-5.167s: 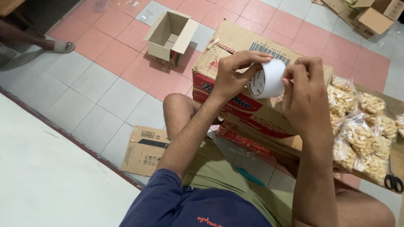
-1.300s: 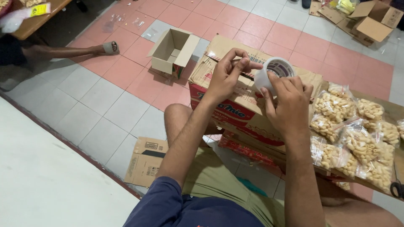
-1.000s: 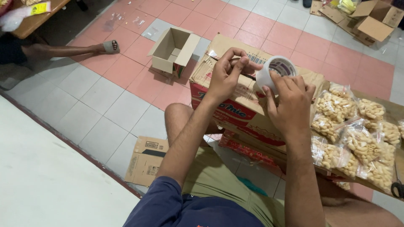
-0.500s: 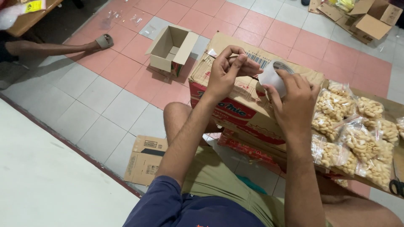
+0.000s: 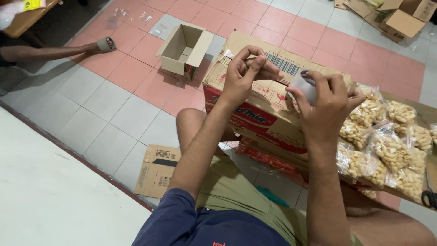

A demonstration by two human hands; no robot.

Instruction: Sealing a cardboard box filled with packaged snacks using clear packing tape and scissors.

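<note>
We grip the tape roll (image 5: 304,85) in our curled right hand (image 5: 328,107) at 1 o'clock over the printed carton (image 5: 255,114), while left hand (image 5: 243,75) fingertips pinch its loose end, w/ snack bags (image 5: 387,141) at 3 o'clock.

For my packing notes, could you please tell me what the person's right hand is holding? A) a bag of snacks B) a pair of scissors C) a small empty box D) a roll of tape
D: the right hand has its grip around the roll of tape, held above the large carton.
</note>
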